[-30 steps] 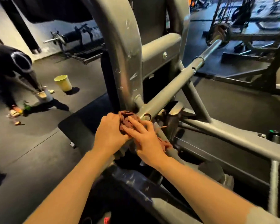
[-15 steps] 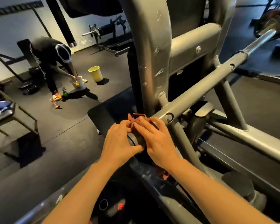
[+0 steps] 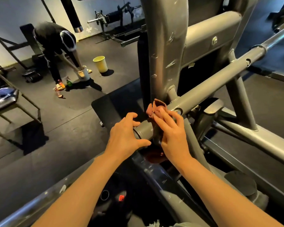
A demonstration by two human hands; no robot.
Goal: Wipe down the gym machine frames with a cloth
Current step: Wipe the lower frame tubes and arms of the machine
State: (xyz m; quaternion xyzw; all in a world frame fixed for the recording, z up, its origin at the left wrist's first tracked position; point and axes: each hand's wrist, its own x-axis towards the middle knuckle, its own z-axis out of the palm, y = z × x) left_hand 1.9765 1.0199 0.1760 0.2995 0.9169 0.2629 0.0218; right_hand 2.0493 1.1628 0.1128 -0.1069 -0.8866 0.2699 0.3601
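Presently, the right hand (image 3: 173, 136) pressed a reddish cloth (image 3: 156, 108) against the grey frame tube (image 3: 211, 86) of the gym machine, fingers bent over the fabric just below the tube's end joint. The cloth was bunched at the top and hung down past the palm. The left hand (image 3: 126, 135) hovered beside it with fingers spread and lightly curved, holding nothing, its thumb near the tube. In the background, another person (image 3: 54, 45) bent over a white bucket (image 3: 84, 73), with a yellow bucket (image 3: 100, 63) standing nearby on the floor.
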